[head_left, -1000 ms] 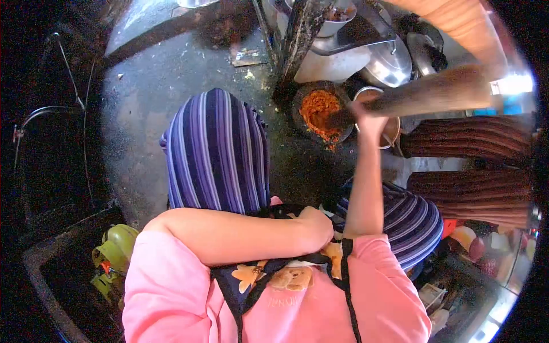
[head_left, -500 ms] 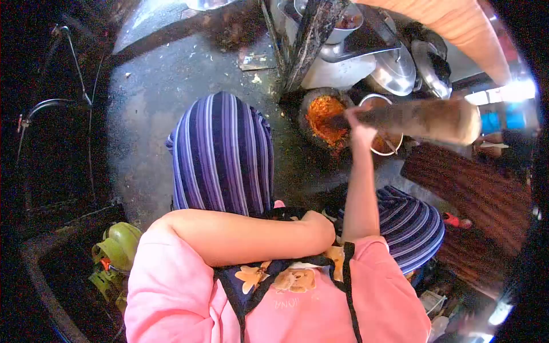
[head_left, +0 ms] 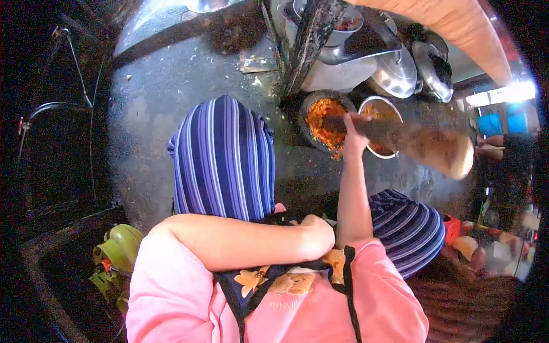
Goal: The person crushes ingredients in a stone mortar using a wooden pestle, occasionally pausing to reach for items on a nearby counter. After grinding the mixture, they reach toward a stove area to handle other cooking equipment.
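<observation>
My right hand (head_left: 355, 140) is wrapped round a thick wooden pestle (head_left: 429, 143), which is blurred and slopes down to the right, its wide end outward. Its narrow end sits in a dark stone mortar (head_left: 304, 127) among orange-red mashed paste (head_left: 325, 108). Bits of the paste lie on the floor by the mortar's near edge. Just right of the mortar stands a white-rimmed bowl (head_left: 394, 107) with brownish-orange contents, partly hidden by the pestle. My left hand (head_left: 319, 231) rests in front of my body near the right elbow, its fingers hidden.
A dark wooden post (head_left: 309, 48) rises behind the mortar, with metal lids (head_left: 397, 74) beside it. A green gas cylinder (head_left: 121, 247) stands at left. Another person's hand (head_left: 490, 147) shows at far right, near blue containers (head_left: 502, 122). A red basket (head_left: 452, 230) sits beyond my knee.
The pestle's wide end has swung toward me, and my right hand has shifted slightly left and nearer. Another person's hand has come into view at far right. My left arm lies almost still.
</observation>
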`<state>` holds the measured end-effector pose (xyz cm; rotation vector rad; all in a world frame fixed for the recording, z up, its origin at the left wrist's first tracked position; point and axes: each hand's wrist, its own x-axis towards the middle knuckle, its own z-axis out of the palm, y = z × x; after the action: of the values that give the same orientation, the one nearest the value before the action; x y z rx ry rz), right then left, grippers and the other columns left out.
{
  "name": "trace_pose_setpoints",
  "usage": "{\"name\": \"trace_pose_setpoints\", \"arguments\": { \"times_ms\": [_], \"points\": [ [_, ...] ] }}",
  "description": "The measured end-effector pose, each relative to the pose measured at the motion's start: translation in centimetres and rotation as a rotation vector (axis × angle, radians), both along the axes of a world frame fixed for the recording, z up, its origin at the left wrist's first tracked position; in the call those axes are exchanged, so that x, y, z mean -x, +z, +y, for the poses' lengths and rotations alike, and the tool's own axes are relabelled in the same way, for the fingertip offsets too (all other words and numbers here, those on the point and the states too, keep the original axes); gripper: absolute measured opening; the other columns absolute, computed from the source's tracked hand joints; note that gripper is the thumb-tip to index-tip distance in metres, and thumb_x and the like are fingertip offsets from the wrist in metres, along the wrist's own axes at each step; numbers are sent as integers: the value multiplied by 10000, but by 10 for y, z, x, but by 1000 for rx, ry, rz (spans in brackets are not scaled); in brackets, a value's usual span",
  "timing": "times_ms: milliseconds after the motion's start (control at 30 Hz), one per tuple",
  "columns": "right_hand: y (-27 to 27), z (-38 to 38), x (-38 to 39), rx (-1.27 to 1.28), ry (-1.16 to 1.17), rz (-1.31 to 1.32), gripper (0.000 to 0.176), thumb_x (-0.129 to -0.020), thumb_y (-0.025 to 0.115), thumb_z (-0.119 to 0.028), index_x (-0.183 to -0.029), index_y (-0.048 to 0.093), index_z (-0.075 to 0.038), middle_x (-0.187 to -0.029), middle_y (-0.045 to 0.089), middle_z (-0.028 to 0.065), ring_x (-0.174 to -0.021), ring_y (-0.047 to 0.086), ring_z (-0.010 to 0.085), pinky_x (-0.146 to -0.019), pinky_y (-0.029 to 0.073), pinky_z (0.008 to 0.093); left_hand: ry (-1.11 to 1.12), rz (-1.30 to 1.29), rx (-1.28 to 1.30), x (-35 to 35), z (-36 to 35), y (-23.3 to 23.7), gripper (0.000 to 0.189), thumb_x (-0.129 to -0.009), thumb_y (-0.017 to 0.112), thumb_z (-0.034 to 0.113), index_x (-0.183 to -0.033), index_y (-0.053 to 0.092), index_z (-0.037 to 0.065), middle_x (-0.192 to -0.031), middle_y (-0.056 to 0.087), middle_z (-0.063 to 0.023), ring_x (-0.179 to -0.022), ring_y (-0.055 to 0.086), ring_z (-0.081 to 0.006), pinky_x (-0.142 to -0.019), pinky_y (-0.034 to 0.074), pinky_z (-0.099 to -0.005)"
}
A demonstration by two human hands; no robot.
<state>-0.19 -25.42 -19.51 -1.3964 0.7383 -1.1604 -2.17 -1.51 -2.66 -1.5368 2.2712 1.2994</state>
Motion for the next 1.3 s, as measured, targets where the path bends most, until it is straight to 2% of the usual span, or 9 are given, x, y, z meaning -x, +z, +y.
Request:
{"name": "trace_pose_setpoints", "arguments": {
  "times_ms": [267, 400, 433, 467, 533, 733, 933, 1200, 1300],
  "points": [
    [191, 14, 5, 80, -53, -201, 170, -676, 679, 29, -798, 576, -29, -762, 574, 29, -704, 538, 125, -682, 429, 263, 5, -17, 31, -1, 0, 3, 99, -654, 591, 148, -683, 670, 95, -738, 654, -82, -701, 648, -263, -544, 524, -381],
    [85, 4, -11, 162, -447, 190, 261, -645, 690, 44, -866, 575, -30, -910, 570, 65, -852, 531, 166, -810, 417, 302, 1, -31, 47, 4, -2, -2, 96, -659, 585, 137, -678, 669, 94, -745, 655, -83, -695, 648, -261, -554, 522, -391],
    [59, 25, -12, -145, -258, -220, 344, -627, 701, 67, -930, 568, -29, -935, 561, 53, -893, 520, 172, -858, 407, 327, 1, -36, 49, 8, -1, -1, 96, -659, 585, 137, -678, 669, 94, -745, 655, -83, -695, 648, -261, -554, 522, -391],
    [19, 7, 8, -137, -113, -49, 464, -625, 699, 87, -1043, 532, -26, -1001, 543, 54, -940, 508, 178, -886, 401, 336, -32, -47, 20, 10, -1, 0, 100, -661, 584, 136, -684, 672, 97, -746, 655, -86, -700, 648, -259, -557, 520, -392],
    [42, 13, -3, -210, -273, -355, 468, -644, 715, 25, -1062, 514, -42, -1052, 527, 48, -974, 482, 186, -925, 352, 344, -53, -54, -15, 10, -1, -2, 104, -664, 582, 135, -691, 676, 99, -747, 655, -89, -704, 648, -257, -560, 519, -393],
    [187, 4, 14, -11, -100, -247, 178, -668, 698, -21, -773, 557, -48, -743, 563, 62, -677, 537, 174, -686, 447, 318, 10, -21, 49, 4, -2, -1, 120, -660, 596, 140, -722, 689, 94, -779, 663, -88, -739, 649, -259, -573, 522, -387],
    [21, -3, 14, -277, -187, -239, 430, -635, 697, 64, -1022, 536, -31, -1034, 537, 76, -973, 504, 204, -938, 356, 365, -78, -56, -110, 13, -12, 0, 156, -638, 630, 136, -770, 696, 88, -821, 668, -95, -765, 649, -267, -575, 533, -420],
    [197, -10, 28, 68, -175, -157, 178, -664, 695, -69, -765, 560, -12, -719, 574, 74, -655, 552, 180, -642, 451, 291, -10, -35, -23, 5, -7, 2, 144, -628, 624, 147, -743, 691, 92, -794, 665, -97, -728, 654, -270, -571, 540, -417],
    [138, -22, 22, 44, -277, -90, 204, -640, 676, -44, -809, 574, 10, -730, 553, 53, -662, 531, 169, -658, 443, 283, 13, 10, 10, 2, -7, 5, 124, -605, 632, 152, -700, 683, 92, -735, 658, -89, -682, 650, -270, -529, 526, -397]
  ]
}}
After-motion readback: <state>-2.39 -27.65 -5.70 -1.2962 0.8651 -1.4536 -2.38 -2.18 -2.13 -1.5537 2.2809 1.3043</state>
